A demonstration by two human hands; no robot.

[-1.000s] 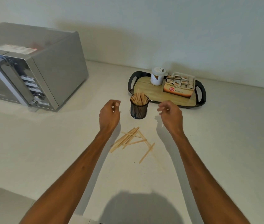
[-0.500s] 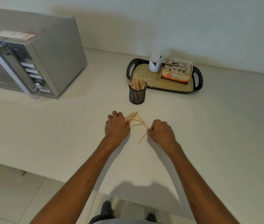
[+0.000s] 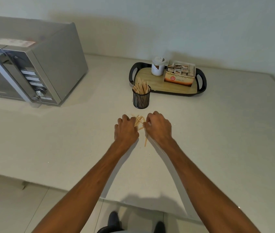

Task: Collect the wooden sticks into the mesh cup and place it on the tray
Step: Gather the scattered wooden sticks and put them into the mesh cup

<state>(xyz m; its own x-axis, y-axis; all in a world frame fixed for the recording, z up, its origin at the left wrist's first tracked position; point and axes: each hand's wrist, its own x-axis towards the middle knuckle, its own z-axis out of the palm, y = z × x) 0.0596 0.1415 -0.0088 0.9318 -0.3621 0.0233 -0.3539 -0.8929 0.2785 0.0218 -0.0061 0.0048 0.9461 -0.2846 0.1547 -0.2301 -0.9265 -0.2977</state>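
Observation:
A black mesh cup (image 3: 141, 100) stands on the counter, holding several wooden sticks upright. Just in front of it, loose wooden sticks (image 3: 139, 121) lie bunched on the counter between my two hands. My left hand (image 3: 125, 131) presses against the bunch from the left, fingers curled down. From the right, my right hand (image 3: 158, 126) closes its curled fingers on the same sticks. One stick pokes out toward me below the hands. The black tray (image 3: 202, 81) with a wooden bottom sits behind the cup, to its right.
On the tray stand a white jar (image 3: 157, 66) and an open box of sachets (image 3: 180, 74). A silver microwave (image 3: 27, 64) fills the counter's left side. The counter's front edge runs below my forearms, with floor tiles and my shoes beyond it.
Both hands dropped from beside the cup down onto the loose sticks, then drew closer together, pushing the scattered sticks into a tighter bunch.

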